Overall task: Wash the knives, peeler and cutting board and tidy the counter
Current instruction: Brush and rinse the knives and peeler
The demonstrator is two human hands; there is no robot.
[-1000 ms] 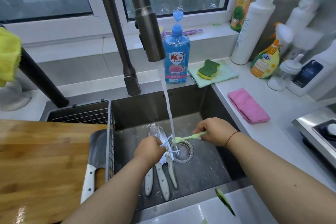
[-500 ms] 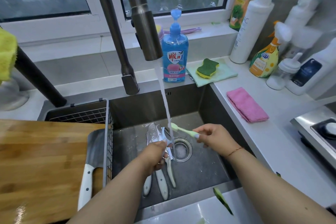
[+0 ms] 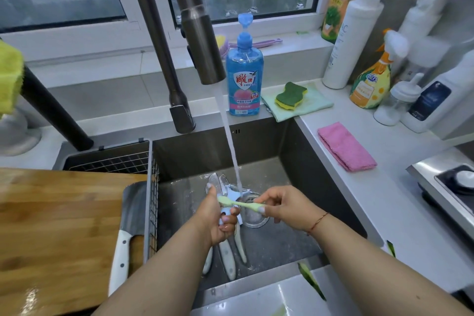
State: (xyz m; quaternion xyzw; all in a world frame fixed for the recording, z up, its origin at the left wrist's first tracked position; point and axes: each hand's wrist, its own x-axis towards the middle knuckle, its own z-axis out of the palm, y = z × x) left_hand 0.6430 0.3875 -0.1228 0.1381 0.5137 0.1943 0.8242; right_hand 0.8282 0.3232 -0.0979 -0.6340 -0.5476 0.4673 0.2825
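Head view looks down over a steel sink (image 3: pixel 302 169) with the wooden cutting board (image 3: pixel 59 226) lying across its left part, well to the left of both hands. A cleaver (image 3: pixel 128 233) with a white handle rests on the board's right edge, just left of the gripping hand. From the tall dark faucet (image 3: pixel 200 43) above the hands a stream of water (image 3: pixel 230 146) runs down and lands right at the grip. Behind it stands a blue dish soap bottle (image 3: pixel 245 74), and to the right of that a green and yellow sponge (image 3: pixel 291 96) sits on a pale green cloth (image 3: pixel 307 108). A pink cloth (image 3: pixel 346 146) lies on the counter, up and to the right of the right hand.

Under the hands, three knives (image 3: pixel 227 256) with white handles lie on the sink floor, blades pointing away beside the drain (image 3: pixel 252 215). The left hand (image 3: pixel 218 220) has its fingers curled round the pale blue peeler (image 3: pixel 230 197), holding it up under the stream. The right hand (image 3: pixel 284 206) pinches the handle end of a light green toothbrush (image 3: pixel 241 203), whose head lies against the peeler just above the left fingers.
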